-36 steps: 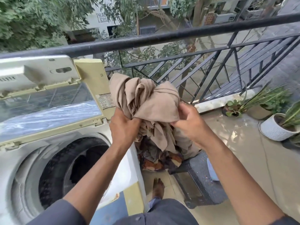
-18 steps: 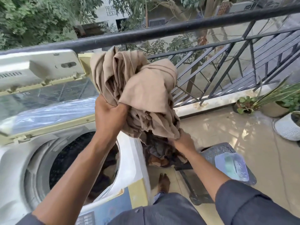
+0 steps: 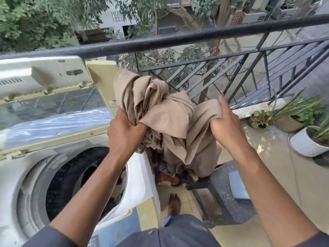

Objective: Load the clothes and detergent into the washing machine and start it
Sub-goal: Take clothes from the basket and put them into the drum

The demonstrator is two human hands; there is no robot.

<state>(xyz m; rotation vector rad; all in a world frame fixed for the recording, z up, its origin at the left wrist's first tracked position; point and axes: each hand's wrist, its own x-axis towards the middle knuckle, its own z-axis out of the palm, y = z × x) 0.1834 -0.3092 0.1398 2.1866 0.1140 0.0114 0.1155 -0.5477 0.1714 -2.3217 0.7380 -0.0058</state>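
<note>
The left hand [image 3: 124,132] and right hand [image 3: 225,125] each clutch a fistful of a bunched beige garment [image 3: 167,120], holding it in the air just past the right edge of the washing machine [image 3: 138,177]. The machine's lid [image 3: 53,107] stands raised, and dark clothing shows inside the drum [image 3: 74,180]. Under the garment, more dark and brown clothes [image 3: 169,177] lie heaped on the left end of a dark stool [image 3: 229,198]. Potted plants [image 3: 306,138] stand on the floor by the railing [image 3: 195,38].
</note>
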